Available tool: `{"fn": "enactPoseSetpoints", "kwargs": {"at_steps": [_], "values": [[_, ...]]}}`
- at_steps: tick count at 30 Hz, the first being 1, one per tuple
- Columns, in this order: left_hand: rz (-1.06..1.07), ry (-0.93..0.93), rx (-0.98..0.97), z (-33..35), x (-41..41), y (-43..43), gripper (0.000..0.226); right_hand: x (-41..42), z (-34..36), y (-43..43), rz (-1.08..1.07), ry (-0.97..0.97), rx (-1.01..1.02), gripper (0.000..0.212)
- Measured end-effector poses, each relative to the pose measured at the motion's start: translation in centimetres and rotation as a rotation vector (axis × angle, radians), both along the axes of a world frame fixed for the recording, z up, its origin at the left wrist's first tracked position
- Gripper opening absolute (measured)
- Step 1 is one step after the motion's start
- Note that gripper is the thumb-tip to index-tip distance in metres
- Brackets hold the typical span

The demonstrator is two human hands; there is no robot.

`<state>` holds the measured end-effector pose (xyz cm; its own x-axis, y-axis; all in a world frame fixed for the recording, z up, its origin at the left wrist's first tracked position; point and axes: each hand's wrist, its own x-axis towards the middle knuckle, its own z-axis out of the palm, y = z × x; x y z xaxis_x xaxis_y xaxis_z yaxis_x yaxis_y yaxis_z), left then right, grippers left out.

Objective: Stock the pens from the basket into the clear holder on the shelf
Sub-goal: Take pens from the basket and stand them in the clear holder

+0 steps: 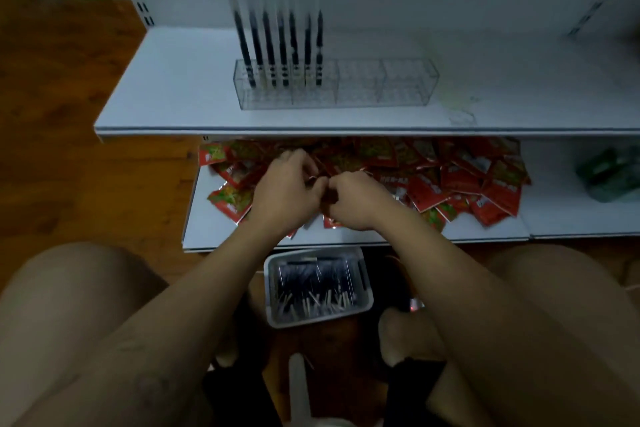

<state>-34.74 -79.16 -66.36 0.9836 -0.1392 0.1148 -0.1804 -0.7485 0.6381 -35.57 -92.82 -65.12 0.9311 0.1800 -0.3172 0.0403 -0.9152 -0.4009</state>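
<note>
Basket (pixel 318 320) of pens (pixel 311 282) on floor between your knees. Your left hand (pixel 285 189) and right hand (pixel 353 201) meet, fingers curled; cannot tell what they grasp. Risk: fumbled pen lost among red packets (pixel 485 184) below. Clear holder (pixel 398 80) on shelf (pixel 166 87) beyond, part-filled.

I can't tell whether the curled fingers (pixel 311 174) hold anything (too blurred); the shelf (pixel 173 87) is cut off rightward.

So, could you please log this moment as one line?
left hand, right hand: together, fingers curled | clear holder: pens at left end | basket: holds pens
</note>
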Motion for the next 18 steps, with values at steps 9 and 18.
{"fn": "enactPoseSetpoints", "kwargs": {"at_steps": [9,18], "values": [[-0.181,0.642,0.436,-8.5,-1.8,3.5,0.042,-3.5,-12.6,-1.4,-0.083,0.492,-0.001,0.026],[0.020,0.882,0.177,-15.3,-1.8,3.2,0.033,-6.2,-21.8,-0.3,-0.111,0.761,0.050,0.050]]}}
